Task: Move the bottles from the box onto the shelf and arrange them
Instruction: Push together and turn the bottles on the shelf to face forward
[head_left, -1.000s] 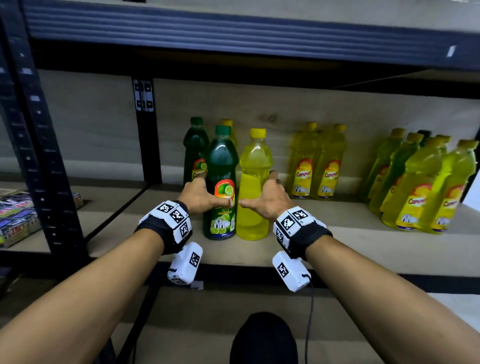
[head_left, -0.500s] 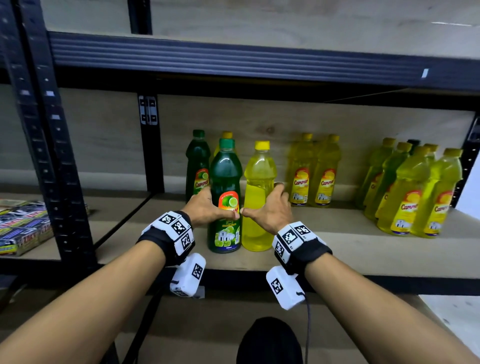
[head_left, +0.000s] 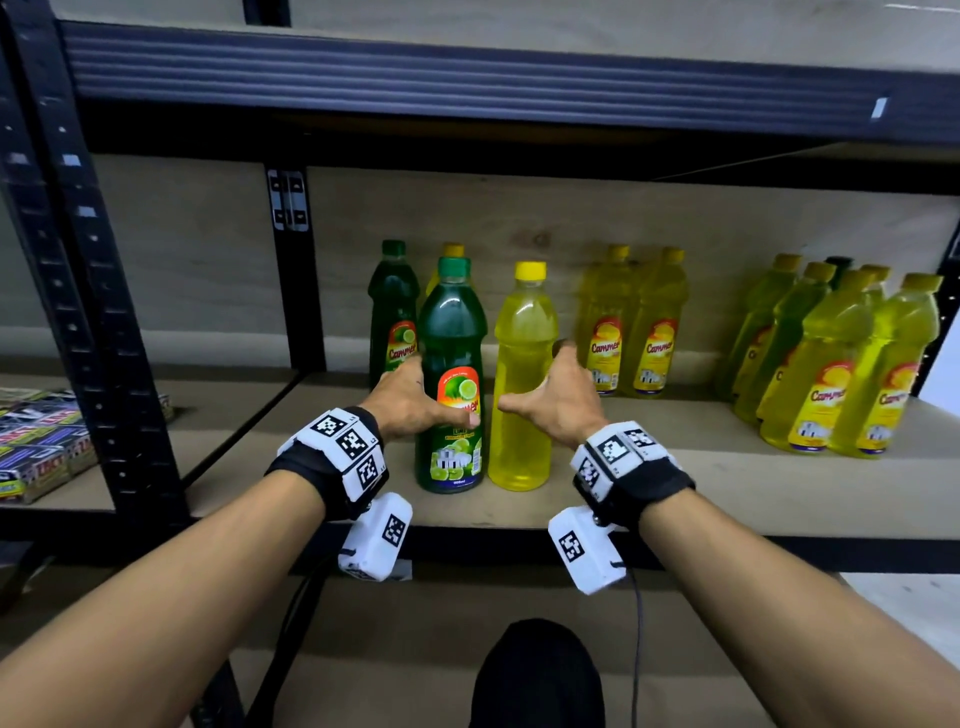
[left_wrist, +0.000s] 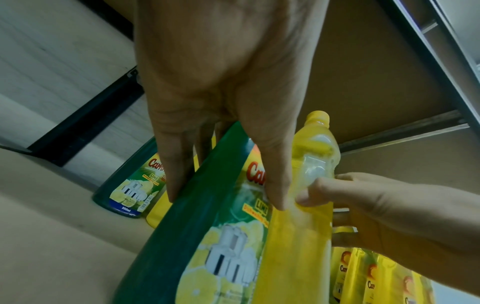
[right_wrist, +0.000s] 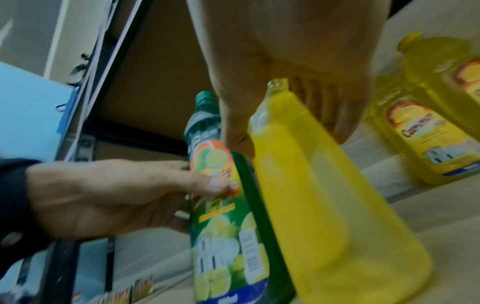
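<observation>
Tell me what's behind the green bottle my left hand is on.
Behind the front green bottle stands a yellow-capped bottle; only its cap and shoulder show, the body is covered. Another green bottle stands back-left.

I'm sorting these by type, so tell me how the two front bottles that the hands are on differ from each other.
The green bottle holds dark green liquid under a green cap; the yellow bottle holds yellow liquid under a yellow cap. The green bottle shows a lime label toward the camera; the yellow bottle shows no label from the head view. The left hand wraps the green bottle; the right hand is on the yellow bottle. Both stand upright, side by side, near the shelf front.
</observation>
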